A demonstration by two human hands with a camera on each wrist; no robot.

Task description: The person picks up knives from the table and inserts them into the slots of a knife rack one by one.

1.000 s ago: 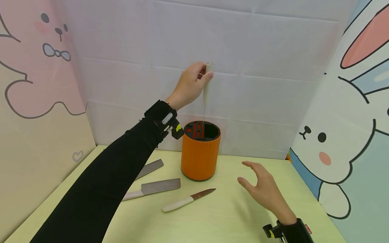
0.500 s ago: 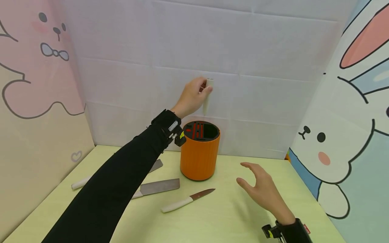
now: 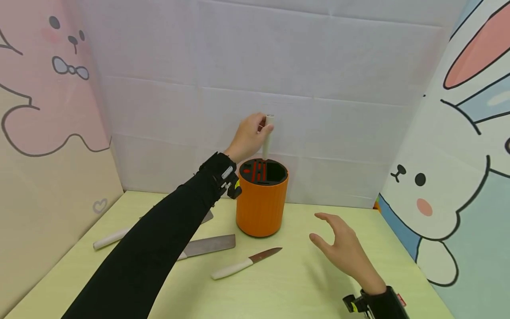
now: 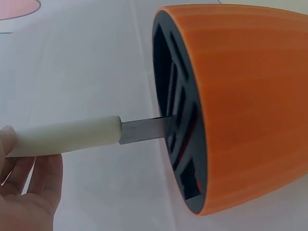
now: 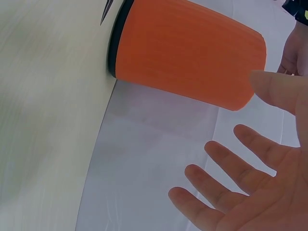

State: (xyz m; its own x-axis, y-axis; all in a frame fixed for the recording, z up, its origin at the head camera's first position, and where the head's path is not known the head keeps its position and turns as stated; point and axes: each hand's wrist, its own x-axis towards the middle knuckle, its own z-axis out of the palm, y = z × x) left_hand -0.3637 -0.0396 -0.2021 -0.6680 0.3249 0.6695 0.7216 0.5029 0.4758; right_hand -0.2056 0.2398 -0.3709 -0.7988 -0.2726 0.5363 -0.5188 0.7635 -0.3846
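My left hand point(image 3: 249, 136) pinches the pale handle of a knife point(image 4: 72, 136) between thumb and fingers, over the orange knife block point(image 3: 260, 208). In the left wrist view the blade goes into a slot in the block's black slotted top point(image 4: 180, 115), and a stretch of blade still shows between handle and top. My right hand point(image 3: 344, 248) hovers at the right above the table, fingers spread and relaxed, holding nothing. The right wrist view shows its palm and fingers beside the block.
On the pale yellow table point(image 3: 303, 283) lie a small knife point(image 3: 247, 263) with a white handle and a cleaver point(image 3: 211, 244). Another white-handled knife point(image 3: 109, 239) lies farther left, partly hidden by my left sleeve point(image 3: 159, 239). A white sheet point(image 3: 338, 133) hangs behind.
My left hand has come down with the knife, and its blade has sunk into the block's top. The right hand stays nearly where it was.
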